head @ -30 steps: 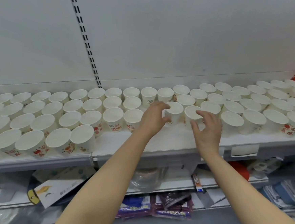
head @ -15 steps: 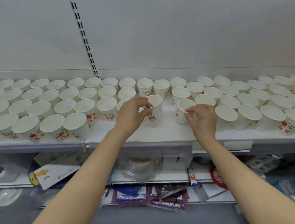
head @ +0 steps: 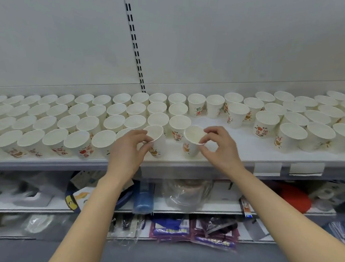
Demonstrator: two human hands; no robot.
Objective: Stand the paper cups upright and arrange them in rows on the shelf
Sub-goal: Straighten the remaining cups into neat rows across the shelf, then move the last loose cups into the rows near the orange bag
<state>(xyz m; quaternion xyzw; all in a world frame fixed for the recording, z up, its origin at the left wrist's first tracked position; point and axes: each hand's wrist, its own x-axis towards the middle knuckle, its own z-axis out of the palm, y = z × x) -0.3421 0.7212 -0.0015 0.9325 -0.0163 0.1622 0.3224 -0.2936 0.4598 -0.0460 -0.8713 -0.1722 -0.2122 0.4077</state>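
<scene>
Several white paper cups with red and green print stand upright on the white shelf (head: 238, 154). They form tight rows on the left (head: 71, 120) and looser rows on the right (head: 304, 124). My left hand (head: 129, 148) grips one cup (head: 156, 142) near the shelf's front edge, tilted slightly. My right hand (head: 219, 149) pinches the rim of a second cup (head: 191, 142) just to its right, close to the front edge. Bare shelf lies between the two groups, behind and right of my hands.
A slotted upright strip (head: 133, 39) runs down the grey back wall. Two blank label holders (head: 288, 168) hang on the shelf's front edge. Lower shelves hold packaged goods (head: 192, 229), plastic bags (head: 185, 194) and a red item (head: 294, 198).
Both hands took a cup each from the middle group and drew them toward the front edge and to the left, next to the tidy rows.
</scene>
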